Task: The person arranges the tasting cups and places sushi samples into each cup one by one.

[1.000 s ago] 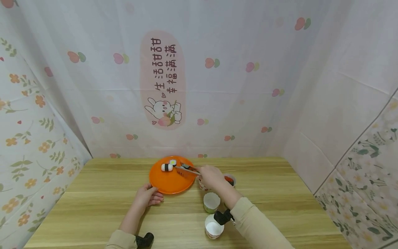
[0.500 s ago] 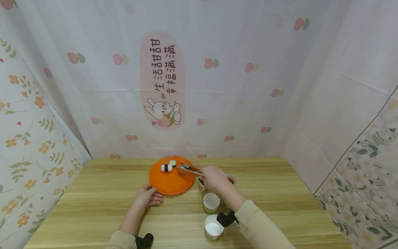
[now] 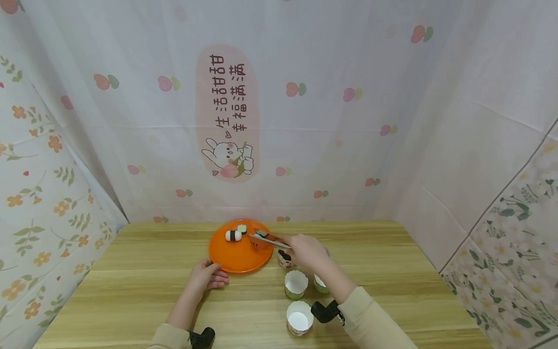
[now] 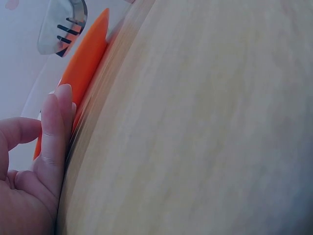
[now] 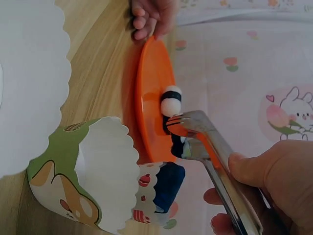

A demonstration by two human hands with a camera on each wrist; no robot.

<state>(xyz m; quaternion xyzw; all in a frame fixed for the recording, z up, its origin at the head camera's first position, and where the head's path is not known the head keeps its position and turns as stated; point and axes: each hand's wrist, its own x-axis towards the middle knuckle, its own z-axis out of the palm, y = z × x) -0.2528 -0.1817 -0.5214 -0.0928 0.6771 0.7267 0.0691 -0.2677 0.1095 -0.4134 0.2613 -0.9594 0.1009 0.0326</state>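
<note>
The left hand [image 3: 206, 278] pinches the near-left rim of the orange plate [image 3: 237, 259], its thumb on the edge and its other fingers extended loosely beside it. The right hand [image 3: 307, 252] holds metal tongs [image 3: 275, 241], fingers curled round the handles. The slotted ends of the tongs are slightly apart above the right part of the plate; a dark piece [image 5: 177, 147] shows beside one end in the right wrist view, and I cannot tell whether they grip it.

On the plate, towards its far side, a white roll with a black band [image 3: 233, 235] lies next to a small roll with a yellow centre [image 3: 241, 228]. The plate is at the far side of the wooden worktop [image 3: 144, 271].

Right of the plate stands a patterned cup [image 3: 285, 260] with something dark in it. Nearer are a green cup [image 3: 296, 286], another green cup [image 3: 320, 286] partly behind the right arm, and a white-lined cup [image 3: 300, 319]. A printed curtain [image 3: 327, 145] hangs behind.
</note>
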